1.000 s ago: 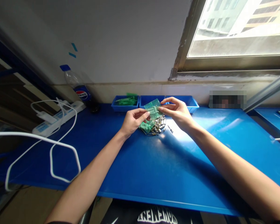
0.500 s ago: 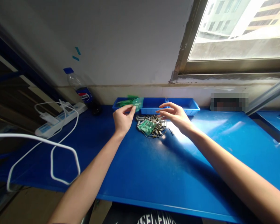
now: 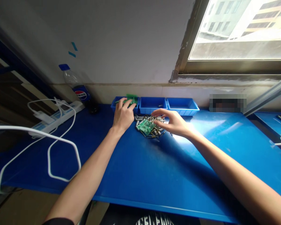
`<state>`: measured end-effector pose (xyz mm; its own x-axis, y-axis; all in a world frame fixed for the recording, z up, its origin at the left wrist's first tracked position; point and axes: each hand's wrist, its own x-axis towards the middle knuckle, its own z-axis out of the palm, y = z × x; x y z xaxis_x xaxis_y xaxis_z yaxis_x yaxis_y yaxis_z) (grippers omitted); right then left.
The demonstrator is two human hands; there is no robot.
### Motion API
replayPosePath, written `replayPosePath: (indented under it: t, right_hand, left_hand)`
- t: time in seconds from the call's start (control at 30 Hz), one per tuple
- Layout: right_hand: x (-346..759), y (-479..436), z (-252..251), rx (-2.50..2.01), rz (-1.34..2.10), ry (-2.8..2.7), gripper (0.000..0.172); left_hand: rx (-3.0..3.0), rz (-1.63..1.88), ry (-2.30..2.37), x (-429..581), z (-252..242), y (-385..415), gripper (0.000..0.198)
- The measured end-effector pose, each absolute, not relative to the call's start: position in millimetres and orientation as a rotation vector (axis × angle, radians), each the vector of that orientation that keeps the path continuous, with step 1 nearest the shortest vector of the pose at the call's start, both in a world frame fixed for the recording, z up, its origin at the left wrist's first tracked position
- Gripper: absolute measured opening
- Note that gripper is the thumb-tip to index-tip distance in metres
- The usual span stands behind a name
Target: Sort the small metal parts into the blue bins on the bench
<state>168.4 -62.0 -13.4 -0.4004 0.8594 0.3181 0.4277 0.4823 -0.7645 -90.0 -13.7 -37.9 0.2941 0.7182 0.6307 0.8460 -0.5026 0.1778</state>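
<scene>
My left hand point(image 3: 124, 115) is over the left blue bin point(image 3: 113, 106), its fingers spread on or just above the green circuit boards point(image 3: 131, 97) inside. Those fingers partly cover the boards. On the table in front of the bins lies a pile of small metal parts point(image 3: 158, 132), several of them silver cans and others thin pins. Another green circuit board point(image 3: 147, 126) rests on the pile's left side. My right hand point(image 3: 172, 122) hovers at the pile's right side, thumb and fingers apart, with nothing visible between them.
The middle bin point(image 3: 153, 110) holds a small part, and the right bin point(image 3: 184, 111) stands beside it. To the left are a cola bottle point(image 3: 81, 92), a power strip point(image 3: 71, 111) and a looping white cable point(image 3: 61, 145). A window point(image 3: 239, 47) is at upper right.
My left hand has let go of the green circuit board over the left bin, and its fingers have opened. My right hand has moved slightly left and down, closer to the pile.
</scene>
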Motion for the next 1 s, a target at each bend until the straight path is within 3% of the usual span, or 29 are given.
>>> replayPosePath:
  t: [0.13,0.27,0.5,0.63,0.73,0.83,1.0]
  right_hand:
    - [164.1,-62.8,-18.2,-0.971,0.6,-2.177,0.027]
    - [166.8,-60.3,-21.1,-1.04,0.605,-2.148,0.025]
    - [174.1,-55.2,-21.1,-1.102,0.657,-2.076,0.025]
    - [173.5,-53.7,-22.7,-1.138,0.654,-2.031,0.023]
    - [172.5,-54.6,-21.9,-1.117,0.72,-1.958,0.034]
    - [170.8,-56.4,-19.7,-1.056,0.928,-1.826,0.045]
    - [166.8,-57.0,-20.4,-1.044,1.194,-1.523,0.043]
  left_hand:
    - [-2.908,-0.94,-1.111,-88.0,-24.6,-33.1,0.03]
    - [-3.168,-0.69,-1.082,-91.1,-20.2,-43.3,0.052]
    - [-3.1,-0.692,-1.157,-91.8,-30.2,-40.2,0.033]
    - [-2.984,-1.014,-1.193,-88.0,-36.0,-37.6,0.027]
    - [-2.788,-1.409,-1.375,-81.3,-36.3,-37.5,0.025]
    - [-2.732,-1.793,-1.593,-72.9,-34.6,-39.9,0.026]
    - [-2.899,-2.203,-1.745,-62.5,-33.7,-44.5,0.034]
